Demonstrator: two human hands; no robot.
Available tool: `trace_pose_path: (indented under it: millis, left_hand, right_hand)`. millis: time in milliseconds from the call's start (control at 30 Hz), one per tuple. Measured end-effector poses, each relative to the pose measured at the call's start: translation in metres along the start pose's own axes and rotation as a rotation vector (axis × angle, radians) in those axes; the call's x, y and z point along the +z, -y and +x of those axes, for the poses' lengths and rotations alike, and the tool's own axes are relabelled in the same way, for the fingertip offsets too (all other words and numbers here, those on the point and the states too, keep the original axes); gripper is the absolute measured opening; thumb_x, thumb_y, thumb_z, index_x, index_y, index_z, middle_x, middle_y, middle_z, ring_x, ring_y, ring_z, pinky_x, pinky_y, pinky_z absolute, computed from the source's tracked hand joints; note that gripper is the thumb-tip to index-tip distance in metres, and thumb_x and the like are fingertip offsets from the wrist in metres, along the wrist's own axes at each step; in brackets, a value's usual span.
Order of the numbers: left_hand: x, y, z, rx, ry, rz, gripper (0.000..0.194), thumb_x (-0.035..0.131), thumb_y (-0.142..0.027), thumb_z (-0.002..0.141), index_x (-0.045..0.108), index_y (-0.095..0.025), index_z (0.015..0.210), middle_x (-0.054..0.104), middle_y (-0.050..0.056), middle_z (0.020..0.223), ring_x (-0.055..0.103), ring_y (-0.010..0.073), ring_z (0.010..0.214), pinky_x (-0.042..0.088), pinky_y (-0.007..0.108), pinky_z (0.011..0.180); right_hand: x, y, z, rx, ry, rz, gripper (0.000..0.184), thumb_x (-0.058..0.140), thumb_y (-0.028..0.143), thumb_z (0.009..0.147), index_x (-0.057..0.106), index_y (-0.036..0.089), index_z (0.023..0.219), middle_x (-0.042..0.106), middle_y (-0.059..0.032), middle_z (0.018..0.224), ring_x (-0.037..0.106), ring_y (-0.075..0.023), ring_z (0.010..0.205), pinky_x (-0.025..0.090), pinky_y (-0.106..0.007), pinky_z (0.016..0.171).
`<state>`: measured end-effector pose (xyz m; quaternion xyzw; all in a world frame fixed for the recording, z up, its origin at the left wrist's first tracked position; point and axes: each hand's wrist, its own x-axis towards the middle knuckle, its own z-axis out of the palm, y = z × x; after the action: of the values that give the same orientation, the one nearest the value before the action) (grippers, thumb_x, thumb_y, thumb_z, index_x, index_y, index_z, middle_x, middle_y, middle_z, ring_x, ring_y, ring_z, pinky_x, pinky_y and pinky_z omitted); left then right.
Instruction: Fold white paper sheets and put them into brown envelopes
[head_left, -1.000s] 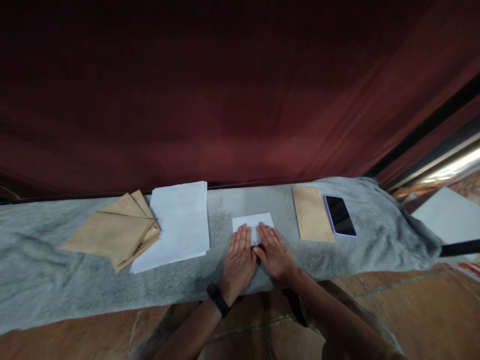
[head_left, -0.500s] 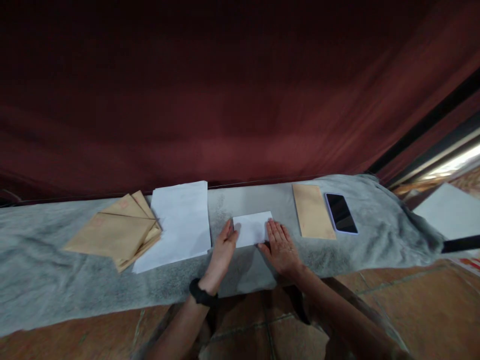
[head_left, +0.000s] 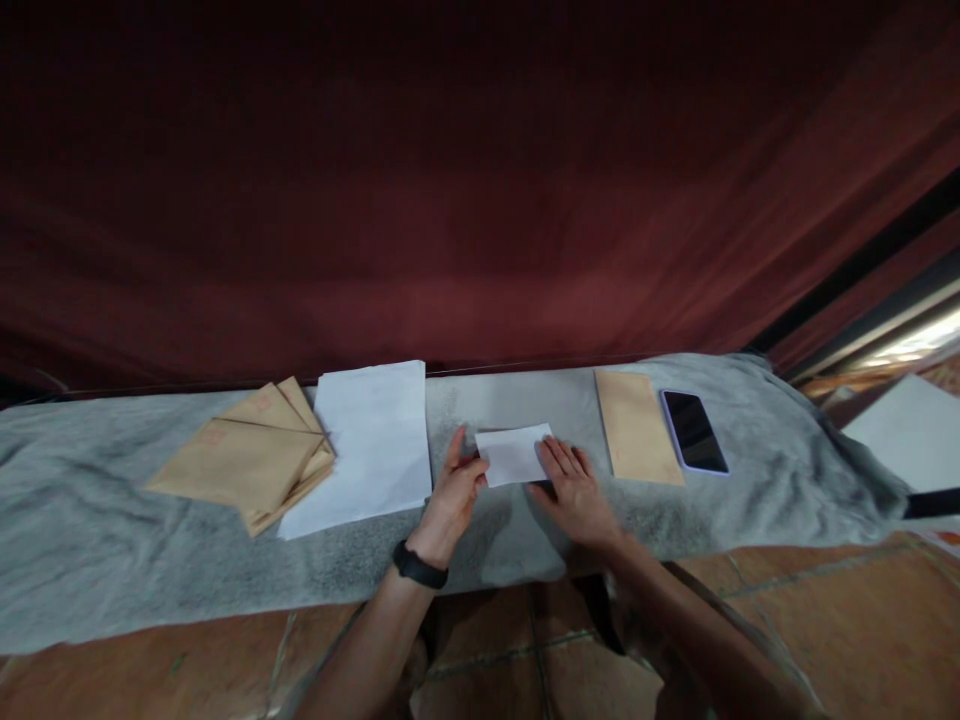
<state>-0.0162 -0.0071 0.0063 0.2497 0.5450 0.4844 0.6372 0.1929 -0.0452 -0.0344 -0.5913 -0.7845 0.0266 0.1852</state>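
Note:
A small folded sheet of white paper (head_left: 514, 456) lies on the grey cloth in front of me. At its left end, my left hand (head_left: 454, 492), with a black band on the wrist, pinches the edge; the index finger points away and the other fingertips are partly hidden. My right hand (head_left: 576, 497) rests flat over the paper's right end, fingers stretched out. To the left is a stack of white paper (head_left: 375, 440), with several brown envelopes (head_left: 247, 450) fanned out and overlapping its left side. A single brown envelope (head_left: 639, 428) lies to the right of my right hand.
A phone (head_left: 694, 432) in a purple case lies right of the single envelope. The grey cloth (head_left: 150, 570) covers a long, narrow surface. Behind it hangs a dark red curtain (head_left: 465, 230). A white panel (head_left: 911, 435) stands at far right, and tiled floor (head_left: 825, 620) shows below.
My left index finger has lifted away from the paper while the thumb stays at its left edge. My right hand remains flat on the right end. The whole view has shifted slightly.

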Motion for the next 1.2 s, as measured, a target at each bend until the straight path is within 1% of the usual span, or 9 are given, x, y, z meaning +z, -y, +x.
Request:
trace_pose_path:
  millis: [133, 267, 333, 400, 533, 667, 900, 1067, 1200]
  left_hand:
    - [-0.003, -0.012, -0.002, 0.057, 0.081, 0.002, 0.051, 0.068, -0.020, 0.061, 0.074, -0.016, 0.111, 0.059, -0.005, 0.066, 0.057, 0.0080, 0.061, 0.045, 0.020, 0.062]
    - [-0.006, -0.020, -0.005, 0.073, 0.216, 0.035, 0.031, 0.066, -0.026, 0.064, 0.075, -0.014, 0.091, 0.068, 0.003, 0.076, 0.062, 0.0138, 0.067, 0.048, 0.026, 0.065]
    - [-0.008, -0.019, -0.004, 0.115, 0.241, 0.238, 0.023, 0.067, -0.033, 0.068, 0.072, -0.016, 0.083, 0.066, 0.001, 0.071, 0.058, 0.0132, 0.062, 0.044, 0.025, 0.060]
    - [-0.009, -0.016, -0.001, 0.211, 0.170, 0.531, 0.022, 0.066, -0.040, 0.075, 0.068, -0.018, 0.070, 0.057, -0.003, 0.058, 0.050, 0.0116, 0.055, 0.036, 0.024, 0.055]
    - [-0.006, -0.007, 0.006, 0.342, 0.016, 0.974, 0.035, 0.060, -0.040, 0.085, 0.061, -0.020, 0.056, 0.051, -0.004, 0.051, 0.048, 0.0126, 0.054, 0.030, 0.026, 0.055]
    - [0.001, -0.004, 0.004, 0.307, -0.057, 1.214, 0.028, 0.061, -0.036, 0.089, 0.069, -0.020, 0.067, 0.066, 0.002, 0.064, 0.061, 0.0168, 0.063, 0.034, 0.027, 0.059]
    - [0.008, -0.001, -0.005, 0.305, -0.126, 1.515, 0.024, 0.057, -0.039, 0.095, 0.072, -0.021, 0.087, 0.075, 0.010, 0.091, 0.071, 0.0238, 0.082, 0.046, 0.030, 0.070]
    - [0.009, 0.008, -0.010, 0.598, -0.161, 1.594, 0.023, 0.051, -0.026, 0.096, 0.067, -0.016, 0.110, 0.070, 0.015, 0.112, 0.068, 0.0285, 0.102, 0.052, 0.039, 0.088]
    - [0.015, 0.030, -0.015, 0.889, 0.043, 1.616, 0.041, 0.040, -0.019, 0.098, 0.055, -0.014, 0.136, 0.056, 0.015, 0.145, 0.050, 0.0295, 0.137, 0.037, 0.049, 0.115]
  right_hand:
    - [-0.019, -0.019, 0.019, 0.074, -0.018, 0.227, 0.041, 0.046, 0.017, 0.092, 0.068, 0.023, 0.126, 0.072, -0.0072, 0.124, 0.066, -0.0219, 0.115, 0.047, -0.041, 0.107]
    - [-0.028, -0.032, 0.033, 0.243, -0.126, 0.547, 0.030, 0.050, 0.038, 0.096, 0.072, 0.020, 0.105, 0.076, -0.0062, 0.095, 0.071, -0.0221, 0.087, 0.057, -0.033, 0.078]
    - [-0.025, -0.034, 0.036, 0.308, -0.143, 0.674, 0.035, 0.052, 0.048, 0.095, 0.070, 0.018, 0.100, 0.074, -0.0049, 0.083, 0.068, -0.0204, 0.072, 0.054, -0.030, 0.064]
    - [-0.019, -0.034, 0.039, 0.320, -0.138, 0.727, 0.036, 0.051, 0.049, 0.094, 0.068, 0.017, 0.097, 0.072, -0.0039, 0.079, 0.065, -0.0188, 0.067, 0.051, -0.028, 0.059]
    - [-0.007, -0.031, 0.038, 0.348, -0.098, 0.472, 0.030, 0.051, 0.041, 0.094, 0.067, 0.019, 0.107, 0.072, -0.0038, 0.079, 0.066, -0.0195, 0.068, 0.049, -0.028, 0.062]
    - [0.001, -0.026, 0.035, 0.327, -0.047, 0.154, 0.037, 0.050, 0.030, 0.096, 0.060, 0.018, 0.129, 0.076, -0.0098, 0.095, 0.071, -0.0248, 0.081, 0.051, -0.033, 0.073]
    - [0.005, -0.021, 0.032, 0.266, -0.053, 0.038, 0.044, 0.044, 0.024, 0.100, 0.048, 0.015, 0.142, 0.073, -0.0152, 0.117, 0.068, -0.0286, 0.104, 0.048, -0.042, 0.093]
    - [-0.002, -0.017, 0.030, 0.292, -0.063, -0.079, 0.046, 0.045, 0.029, 0.101, 0.048, 0.014, 0.144, 0.067, -0.0193, 0.122, 0.062, -0.0332, 0.110, 0.046, -0.047, 0.094]
    - [0.000, -0.006, 0.030, 0.165, -0.087, 0.017, 0.049, 0.040, 0.032, 0.103, 0.048, 0.014, 0.147, 0.057, -0.0186, 0.142, 0.053, -0.0320, 0.128, 0.042, -0.050, 0.107]
